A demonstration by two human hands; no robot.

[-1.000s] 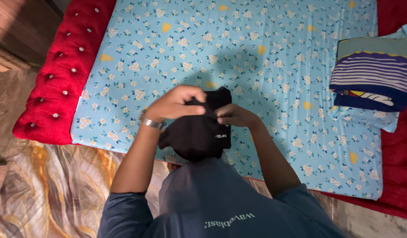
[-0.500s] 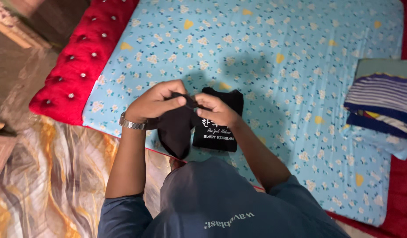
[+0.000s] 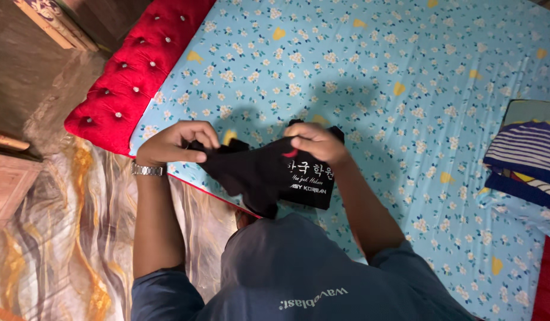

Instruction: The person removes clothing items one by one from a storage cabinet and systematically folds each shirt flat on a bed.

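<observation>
I hold a black garment [image 3: 269, 172] with white print just above the near edge of a bed covered in a light blue flowered sheet [image 3: 370, 71]. My left hand [image 3: 176, 141], with a metal watch on the wrist, pinches the cloth's left end. At the top right edge of the cloth, my right hand [image 3: 315, 141] grips it beside the print. The garment is stretched between both hands and its lower part hangs down in front of my chest.
A stack of folded striped clothes [image 3: 525, 157] lies at the bed's right side. A red tufted headboard [image 3: 129, 74] borders the bed on the left. Brown wooden furniture [image 3: 7, 178] stands at the far left on a marbled floor [image 3: 78, 249].
My hands have drawn apart, spreading the bunched black garment wider so its print shows. The view has shifted slightly to the right.
</observation>
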